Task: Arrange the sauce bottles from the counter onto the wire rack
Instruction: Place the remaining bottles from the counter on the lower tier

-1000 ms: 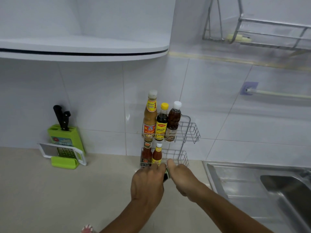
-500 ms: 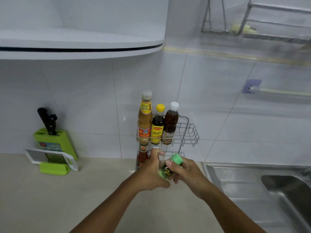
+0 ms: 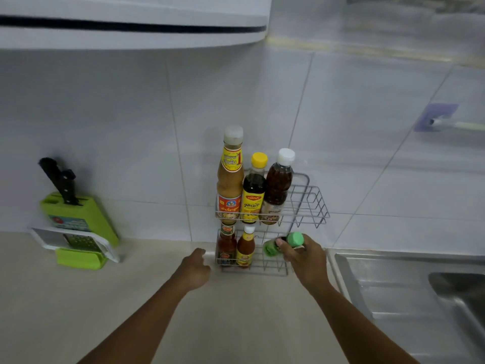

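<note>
A two-tier wire rack stands against the tiled wall. Its upper tier holds a tall tan sauce bottle, a dark yellow-capped bottle and a white-capped brown bottle. Two small red sauce bottles stand in the lower tier. My right hand grips a small green-capped bottle, tilted on its side at the right part of the lower tier. To the left of the rack my left hand hovers over the counter, fingers loosely curled, holding nothing.
A green knife block with black-handled knives and a grater stand at the left on the beige counter. A steel sink lies right of the rack. A white shelf overhangs above.
My left hand let go of the green-capped bottle and drew back to the left. My right hand carried the bottle up and right to the rack's lower tier.
</note>
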A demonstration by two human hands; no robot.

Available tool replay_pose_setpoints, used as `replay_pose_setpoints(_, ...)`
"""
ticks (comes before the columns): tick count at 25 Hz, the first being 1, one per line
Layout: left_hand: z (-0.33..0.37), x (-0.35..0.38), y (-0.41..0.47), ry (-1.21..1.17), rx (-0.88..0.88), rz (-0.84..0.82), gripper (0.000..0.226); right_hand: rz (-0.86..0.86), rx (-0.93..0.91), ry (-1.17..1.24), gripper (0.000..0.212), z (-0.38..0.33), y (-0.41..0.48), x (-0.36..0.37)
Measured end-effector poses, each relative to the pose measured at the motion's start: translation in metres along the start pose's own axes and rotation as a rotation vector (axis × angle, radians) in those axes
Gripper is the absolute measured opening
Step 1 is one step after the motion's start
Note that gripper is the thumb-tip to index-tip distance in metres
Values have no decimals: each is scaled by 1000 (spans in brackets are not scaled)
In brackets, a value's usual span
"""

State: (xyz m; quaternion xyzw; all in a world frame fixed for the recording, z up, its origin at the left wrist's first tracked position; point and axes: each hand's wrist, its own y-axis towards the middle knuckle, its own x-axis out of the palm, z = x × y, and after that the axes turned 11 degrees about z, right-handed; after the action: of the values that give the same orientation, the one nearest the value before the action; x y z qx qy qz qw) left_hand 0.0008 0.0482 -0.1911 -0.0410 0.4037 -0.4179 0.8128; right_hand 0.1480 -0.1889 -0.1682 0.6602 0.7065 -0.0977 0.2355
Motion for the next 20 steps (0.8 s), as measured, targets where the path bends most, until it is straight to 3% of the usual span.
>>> replay_pose_setpoints(3, 6, 11, 7, -125, -36, -55, 66, -61, -31, -68, 20, 6, 13, 20)
replay_pose_setpoints(10, 15, 21, 10, -160, 25, -103, 75, -333, -112, -311, 23, 16, 37, 46)
replay_pose_setpoints(20, 11, 18, 7, -194, 33, -145, 74, -438, -112, -391, 25, 22, 37, 62)
